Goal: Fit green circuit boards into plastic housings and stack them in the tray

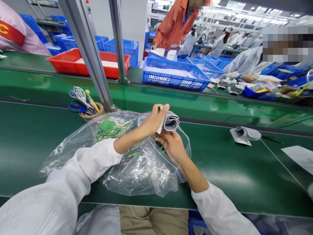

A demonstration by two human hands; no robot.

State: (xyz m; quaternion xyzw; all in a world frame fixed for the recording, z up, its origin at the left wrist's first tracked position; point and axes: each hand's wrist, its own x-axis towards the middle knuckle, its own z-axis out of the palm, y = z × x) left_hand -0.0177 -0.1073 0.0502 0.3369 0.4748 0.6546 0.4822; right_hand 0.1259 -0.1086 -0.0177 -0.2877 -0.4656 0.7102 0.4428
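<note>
A rolled gray cuff is being gripped by the left hand; the right hand's grip is being obscured, indeterminable.

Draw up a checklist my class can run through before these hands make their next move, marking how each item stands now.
1. Left hand has hold of the grey-and-white roll: ok.
2. Right hand is close to the roll: ok, just below it.
3. Right fingers hold a small part: cannot tell, the grip is partly hidden.
4. Left forearm is clear of the plastic bag: not ok, it crosses over it.
5. Scissors are put away: ok, standing in the cup.
6. Green label can be read: cannot tell, too small.
</note>
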